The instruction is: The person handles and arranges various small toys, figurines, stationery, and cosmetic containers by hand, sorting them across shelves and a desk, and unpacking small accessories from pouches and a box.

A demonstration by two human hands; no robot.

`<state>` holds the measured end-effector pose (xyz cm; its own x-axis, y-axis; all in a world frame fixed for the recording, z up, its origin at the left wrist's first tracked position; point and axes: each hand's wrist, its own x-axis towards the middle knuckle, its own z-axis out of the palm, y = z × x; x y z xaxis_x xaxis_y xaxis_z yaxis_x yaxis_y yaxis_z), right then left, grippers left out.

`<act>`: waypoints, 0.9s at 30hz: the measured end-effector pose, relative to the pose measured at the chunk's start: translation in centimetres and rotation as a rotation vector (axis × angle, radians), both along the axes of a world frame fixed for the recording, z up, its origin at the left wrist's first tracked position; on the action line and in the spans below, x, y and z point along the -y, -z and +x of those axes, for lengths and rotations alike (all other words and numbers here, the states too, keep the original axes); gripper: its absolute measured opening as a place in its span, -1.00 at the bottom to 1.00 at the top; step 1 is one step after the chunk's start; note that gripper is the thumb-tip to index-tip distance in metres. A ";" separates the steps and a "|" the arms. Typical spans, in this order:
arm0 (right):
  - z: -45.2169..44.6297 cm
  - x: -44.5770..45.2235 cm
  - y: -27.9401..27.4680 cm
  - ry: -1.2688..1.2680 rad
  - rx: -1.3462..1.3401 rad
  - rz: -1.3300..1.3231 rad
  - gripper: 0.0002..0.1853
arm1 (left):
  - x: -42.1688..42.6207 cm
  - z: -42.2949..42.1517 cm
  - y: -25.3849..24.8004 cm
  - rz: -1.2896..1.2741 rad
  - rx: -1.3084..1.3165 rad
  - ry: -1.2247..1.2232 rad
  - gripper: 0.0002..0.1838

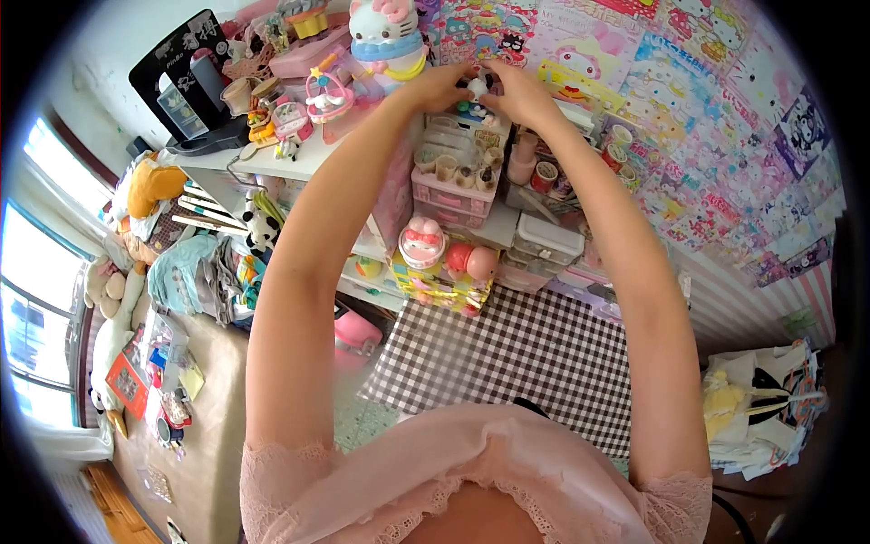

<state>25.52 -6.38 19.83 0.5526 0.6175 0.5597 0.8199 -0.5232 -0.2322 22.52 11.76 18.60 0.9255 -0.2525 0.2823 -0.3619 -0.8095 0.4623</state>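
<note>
Both arms reach forward to the top of the shelf by the wall. A small white and dark figurine stands between my hands, above a pink drawer box with small cups on top. My left hand touches the figurine's left side with its fingers bent inward. From the right, my right hand has its fingers curled round the figurine's other side. A large white cat figure is just left of my left hand.
A black and white checked cloth covers the table before me. Pink round toys and a clear lidded box stand at its far edge. A black stand is at the upper left. Posters cover the wall.
</note>
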 end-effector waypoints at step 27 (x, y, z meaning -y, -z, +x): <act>-1.4 12.3 -2.8 -0.079 -0.194 -0.276 -0.63 | 13.1 -13.8 5.9 -0.139 0.335 -0.063 -0.70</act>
<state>24.16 -18.69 22.62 0.5764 0.7764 0.2548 0.8151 -0.5244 -0.2462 8.77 -1.31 12.68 0.7881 -0.1364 0.6002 -0.4637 -0.7728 0.4333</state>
